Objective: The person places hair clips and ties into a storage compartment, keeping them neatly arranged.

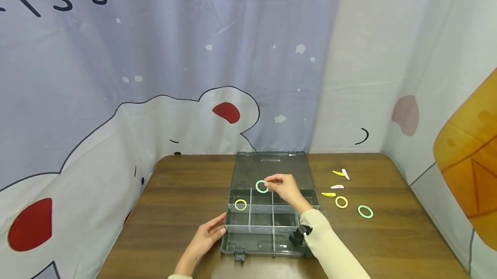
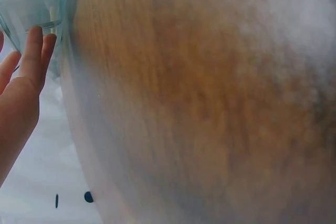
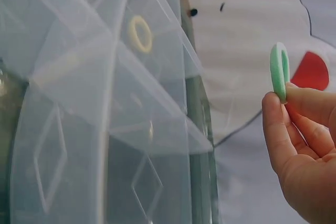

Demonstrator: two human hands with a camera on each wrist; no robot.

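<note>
Over the back row of the divided plastic box, my right hand pinches a green hair tie between thumb and finger. The right wrist view shows the green ring upright at the fingertips, apart from the box. A yellow hair tie is in the back left compartment. My left hand touches the box's left side with its fingers extended; in the left wrist view those fingers lie against the clear wall. The box's lid lies opened away from me.
Right of the box lie a yellow hair tie, a green hair tie, yellow hair clips and pale pink clips. The brown table ends at a printed curtain behind.
</note>
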